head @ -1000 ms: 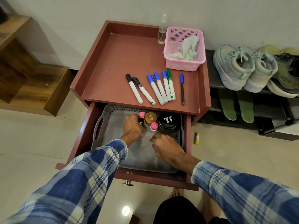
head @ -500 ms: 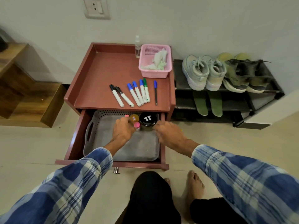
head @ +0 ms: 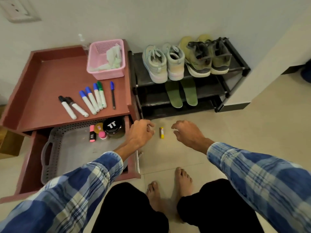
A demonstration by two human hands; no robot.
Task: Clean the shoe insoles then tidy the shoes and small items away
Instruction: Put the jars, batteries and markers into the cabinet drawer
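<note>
A small yellow glue stick (head: 161, 132) lies on the floor tiles between my hands. My left hand (head: 140, 133) hovers just left of it, fingers loosely curled, holding nothing. My right hand (head: 186, 132) hovers to its right, also empty with relaxed fingers. The open drawer holds a grey perforated tray (head: 67, 153) with a pink highlighter (head: 92, 135), a black jar (head: 112, 127) and two small pots at its back. Several markers (head: 91, 100) and a blue pen (head: 112, 95) lie on the red table top (head: 50, 84).
A pink basket (head: 106, 62) with wipes and a spray bottle (head: 82, 42) stand at the table's back. The black shoe rack (head: 185, 91) holds two pairs of shoes (head: 168, 63) above two green insoles (head: 181, 94). My bare feet (head: 168, 187) are on the floor below.
Both hands left the drawer and moved right, over the floor beside the yellow glue stick. The view swung right and down, showing my feet.
</note>
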